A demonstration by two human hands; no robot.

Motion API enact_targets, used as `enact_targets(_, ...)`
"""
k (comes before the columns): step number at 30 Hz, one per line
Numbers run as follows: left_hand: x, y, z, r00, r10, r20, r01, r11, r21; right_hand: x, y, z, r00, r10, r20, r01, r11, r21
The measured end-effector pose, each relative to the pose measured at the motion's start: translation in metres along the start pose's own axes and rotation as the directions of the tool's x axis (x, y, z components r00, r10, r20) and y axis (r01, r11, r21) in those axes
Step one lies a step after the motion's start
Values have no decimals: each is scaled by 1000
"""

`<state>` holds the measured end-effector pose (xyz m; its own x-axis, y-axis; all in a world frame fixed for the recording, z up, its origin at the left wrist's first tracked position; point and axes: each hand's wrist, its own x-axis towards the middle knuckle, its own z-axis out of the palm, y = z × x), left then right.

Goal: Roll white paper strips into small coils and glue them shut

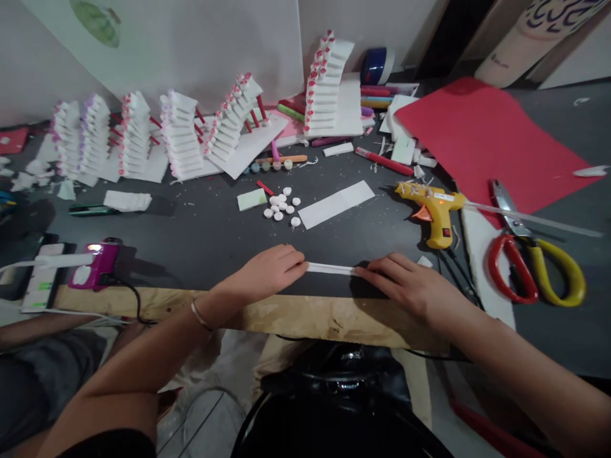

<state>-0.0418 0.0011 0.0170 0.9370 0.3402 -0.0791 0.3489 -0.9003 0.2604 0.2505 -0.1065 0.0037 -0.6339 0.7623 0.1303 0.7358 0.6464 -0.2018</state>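
Note:
A narrow folded white paper strip (331,269) stretches level between my hands, close above the table's front edge. My left hand (272,272) pinches its left end, fingers closed. At the other end, the fingers of my right hand (410,283) are pressed together on the strip. Just beyond my hands lies a flat white paper strip (337,205), set at a slant. Left of that is a cluster of small white paper rolls (281,207), with a pale green paper piece (252,200) and a short red stick (264,187) beside it.
A yellow glue gun (436,213), its switch lit, lies right, near large scissors (525,254) and red paper (496,140). Several white stair models (229,127) stand along the back. A purple power adapter (94,266) with cords sits left. Another person's arm (42,331) shows lower left.

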Motion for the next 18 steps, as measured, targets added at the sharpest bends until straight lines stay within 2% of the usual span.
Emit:
enact_targets(2,0,0,0,998,57,12,-58,992,112,-4,-1,1,1000,9,25,-9,1000,-21)
enact_targets(5,3,2,-2,996,91,1,-90,977,194,-7,-4,5,999,10,37,-9,1000,-27)
enact_targets(9,11,4,-6,994,99,-47,-84,964,254,-2,-12,4,997,44,-64,-48,997,-60)
enact_targets(12,17,3,-9,998,25,-52,-15,981,193,6,-17,2,984,84,-157,-88,996,-20)
enact_targets(14,20,3,-11,997,-61,-35,65,993,101,11,-17,2,970,156,-185,-153,988,32)
enact_targets(18,23,5,-16,978,-204,35,205,978,-42,16,-9,8,934,326,-147,-313,944,105)
